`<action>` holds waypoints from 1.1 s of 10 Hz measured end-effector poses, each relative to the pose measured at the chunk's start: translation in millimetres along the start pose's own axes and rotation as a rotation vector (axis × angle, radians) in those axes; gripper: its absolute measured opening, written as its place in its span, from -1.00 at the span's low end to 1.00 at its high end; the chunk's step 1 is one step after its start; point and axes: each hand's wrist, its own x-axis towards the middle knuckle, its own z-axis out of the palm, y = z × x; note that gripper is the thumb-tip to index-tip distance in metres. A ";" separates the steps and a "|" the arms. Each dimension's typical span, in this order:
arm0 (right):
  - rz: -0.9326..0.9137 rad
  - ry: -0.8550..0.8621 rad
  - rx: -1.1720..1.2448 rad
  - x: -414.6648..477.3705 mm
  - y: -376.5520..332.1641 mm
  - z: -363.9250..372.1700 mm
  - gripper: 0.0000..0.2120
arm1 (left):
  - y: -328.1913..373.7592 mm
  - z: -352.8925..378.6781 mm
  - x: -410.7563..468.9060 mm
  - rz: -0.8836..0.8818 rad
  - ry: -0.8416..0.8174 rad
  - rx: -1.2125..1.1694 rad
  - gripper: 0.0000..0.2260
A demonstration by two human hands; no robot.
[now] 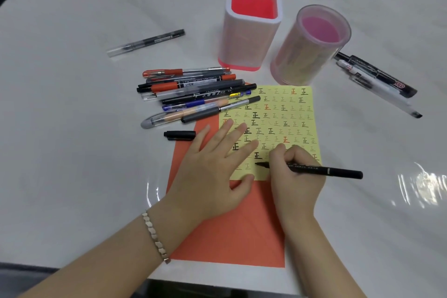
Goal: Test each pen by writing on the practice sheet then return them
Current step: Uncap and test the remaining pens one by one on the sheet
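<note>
One black marker, pinched in right hand; long axis near level, tip pointing left onto yellow practice sheet, low edge; left hand spread flat, pinning sheet; loose cap just left, nearer left hand.

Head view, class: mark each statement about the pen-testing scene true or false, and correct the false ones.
1. The right hand holds a black pen with its tip on the yellow sheet. True.
2. The left hand is lifting a pen from the pile. False: it lies flat, fingers spread, on the yellow sheet and the orange paper.
3. Both holders are full of pens. False: the square holder and the round holder look empty.
4. A loose black cap lies left of the orange paper. True.
5. The yellow sheet is blank. False: rows of written characters cover it.
</note>
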 end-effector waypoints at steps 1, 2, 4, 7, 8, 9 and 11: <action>0.003 -0.001 0.005 -0.5 -0.3 -0.3 -0.65 | 0.1 0.1 -0.1 0.000 0.000 0.001 -0.52; -0.014 -0.012 -0.011 -0.6 0.1 0.5 -0.65 | 0.2 0.1 -0.1 -0.005 0.000 -0.001 -0.52; 0.008 0.043 -0.002 -0.6 1.1 0.4 -0.66 | 0.5 0.3 0.1 -0.004 0.005 0.006 -0.52; 0.009 0.016 0.002 0.8 2.5 -0.8 -0.65 | 0.8 -0.2 0.5 -0.010 -0.006 0.009 -0.52; 0.021 0.003 -0.002 0.9 2.5 -1.1 -0.66 | 0.9 -0.1 0.6 -0.010 -0.006 0.010 -0.52; 0.036 -0.006 0.005 0.9 1.8 -1.5 -0.67 | 1.0 -0.1 0.8 -0.009 -0.010 0.018 -0.52; 0.028 0.017 0.009 1.1 2.3 -1.5 -0.69 | 0.8 -0.2 0.7 -0.006 -0.008 0.016 -0.53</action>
